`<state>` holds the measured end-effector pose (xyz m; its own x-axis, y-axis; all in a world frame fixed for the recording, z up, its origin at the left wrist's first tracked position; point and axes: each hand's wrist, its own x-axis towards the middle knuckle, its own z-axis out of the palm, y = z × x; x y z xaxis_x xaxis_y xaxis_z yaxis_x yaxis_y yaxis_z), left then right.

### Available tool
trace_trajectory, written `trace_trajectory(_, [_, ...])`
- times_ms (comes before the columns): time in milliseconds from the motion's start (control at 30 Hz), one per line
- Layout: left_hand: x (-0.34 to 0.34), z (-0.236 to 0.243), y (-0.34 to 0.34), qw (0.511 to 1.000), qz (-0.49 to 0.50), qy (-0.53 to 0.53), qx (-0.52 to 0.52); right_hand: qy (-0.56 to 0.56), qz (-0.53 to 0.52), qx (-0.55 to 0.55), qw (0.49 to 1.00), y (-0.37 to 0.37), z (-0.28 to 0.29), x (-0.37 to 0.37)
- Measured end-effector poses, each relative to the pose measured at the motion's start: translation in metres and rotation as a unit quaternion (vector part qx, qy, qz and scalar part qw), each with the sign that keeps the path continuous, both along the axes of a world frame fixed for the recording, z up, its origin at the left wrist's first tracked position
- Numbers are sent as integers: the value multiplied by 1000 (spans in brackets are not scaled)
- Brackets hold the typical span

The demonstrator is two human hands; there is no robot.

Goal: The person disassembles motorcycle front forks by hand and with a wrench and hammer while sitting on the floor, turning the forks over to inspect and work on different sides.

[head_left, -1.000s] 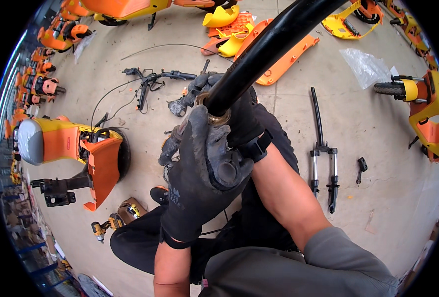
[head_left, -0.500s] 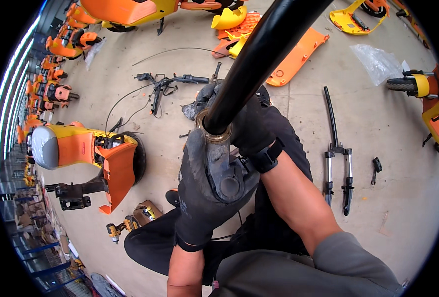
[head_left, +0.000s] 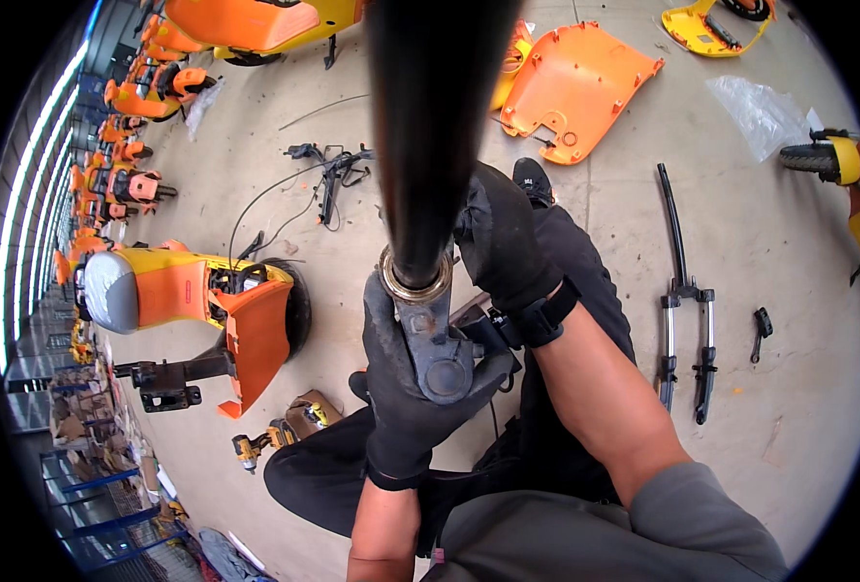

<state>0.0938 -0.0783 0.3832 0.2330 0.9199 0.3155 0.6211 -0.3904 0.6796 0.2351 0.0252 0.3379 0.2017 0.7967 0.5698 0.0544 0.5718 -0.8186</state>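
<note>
- The single head camera is looking steeply down from the person's head at the gloved hands, which are lying very near the lens.
- It is facing forward over the concrete floor [head_left: 255, 145].
- The fisheye is bending straight edges toward the rim.
</note>
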Motion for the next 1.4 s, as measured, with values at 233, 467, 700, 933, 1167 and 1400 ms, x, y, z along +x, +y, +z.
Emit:
trace_trajectory(233, [-4, -5, -4, 976, 14, -177, -129, 3, 12, -65, 998, 7, -22, -8])
trace_trajectory(467, [-4, 6, -5, 969, 29, -183, -165, 136, 52, -146, 978, 13, -36, -21])
trace_trajectory(700, [-13, 5, -5, 959, 39, -183, -215, 68, 12, -131, 989, 10, -35, -20])
trace_trajectory(933, [-16, 7, 0, 969, 15, -164, -183, 1, -14, -100, 995, 4, -21, -11])
trace_trajectory(1167, [-15, 6, -1, 967, 20, -158, -199, 156, 71, -189, 967, 10, -29, -18])
trace_trajectory(1400, [-12, 6, -3, 960, 28, -184, -210, -6, 5, -101, 995, 3, -19, -10])
